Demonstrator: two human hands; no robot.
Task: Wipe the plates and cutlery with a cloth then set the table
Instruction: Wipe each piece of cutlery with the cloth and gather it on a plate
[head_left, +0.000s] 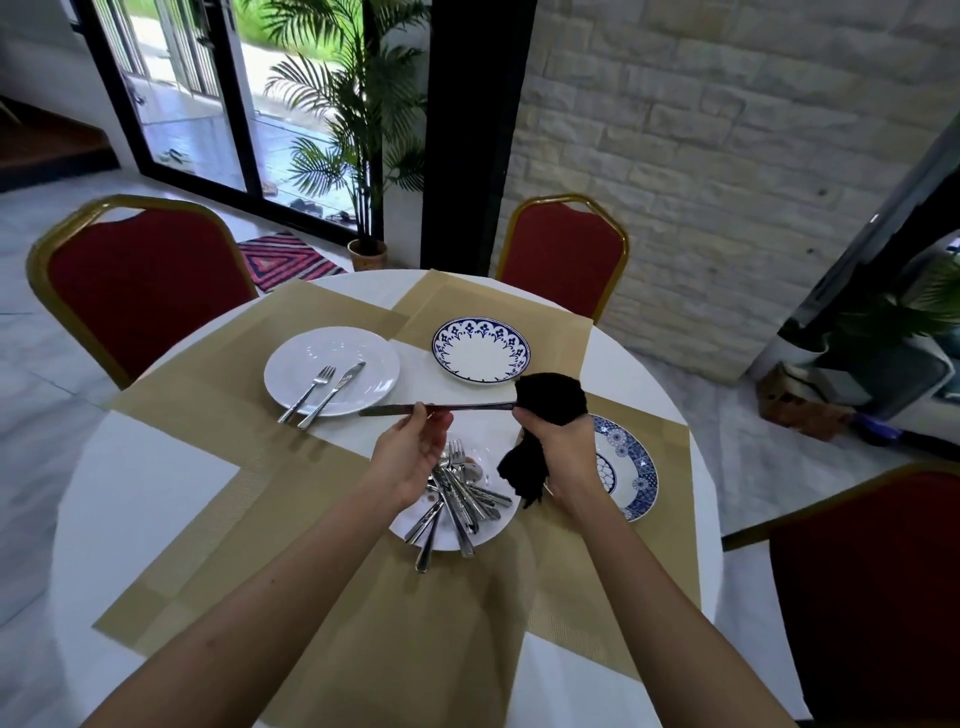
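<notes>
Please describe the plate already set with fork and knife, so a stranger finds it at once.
On the round table, look far left, by the left red chair. The white plate there holds just one fork and knife; the others are blue-patterned or heaped with cutlery.

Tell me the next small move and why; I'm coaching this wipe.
Probably slide the black cloth along the knife toward the left hand: the right hand grips the cloth round one end only, and the left hand pinches near the other, leaving the middle bare.
</notes>
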